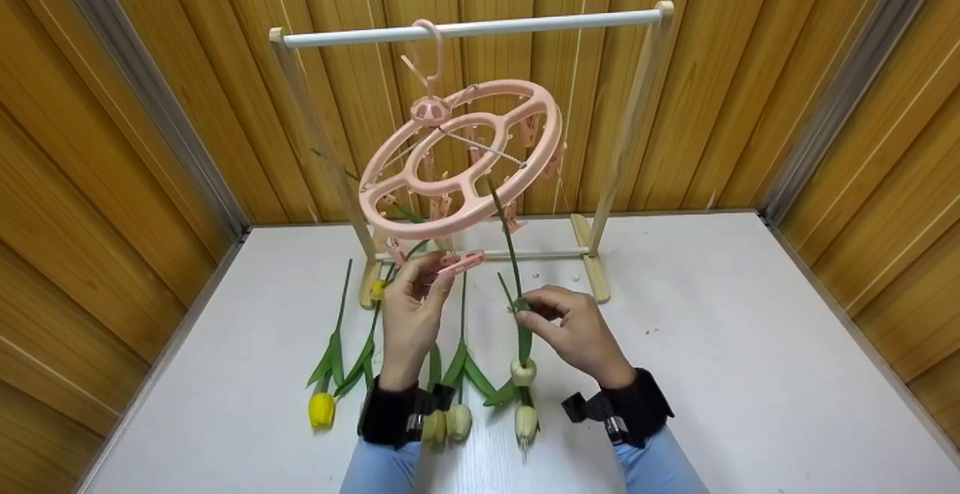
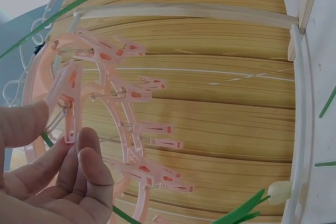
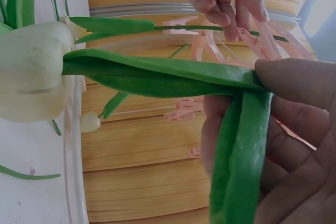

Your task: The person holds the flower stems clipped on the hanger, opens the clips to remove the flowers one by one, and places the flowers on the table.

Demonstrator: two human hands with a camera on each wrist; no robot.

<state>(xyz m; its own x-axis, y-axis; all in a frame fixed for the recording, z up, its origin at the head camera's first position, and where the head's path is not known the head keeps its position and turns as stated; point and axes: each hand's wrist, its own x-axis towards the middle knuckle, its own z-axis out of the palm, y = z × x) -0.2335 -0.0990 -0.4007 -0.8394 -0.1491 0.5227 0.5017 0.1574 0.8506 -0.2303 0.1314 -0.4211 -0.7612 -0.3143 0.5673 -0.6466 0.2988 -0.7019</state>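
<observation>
Pink plastic clothespin (image 1: 463, 262) is pinched in the left grip (image 1: 415, 306), white tulip (image 1: 523, 372) in the right grip (image 1: 571, 325); clipping seems underway, next likely needing the stem (image 1: 506, 227) between parted jaws.

White tulip (image 3: 32, 72), right hand (image 3: 296, 140) pinching leaves (image 3: 168, 74)

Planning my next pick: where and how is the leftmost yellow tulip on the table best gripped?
Likely by the bare stem, from above and the left: the yellow tulip lies with that slim stem exposed, and neighbouring leaves sit close on its right.
</observation>
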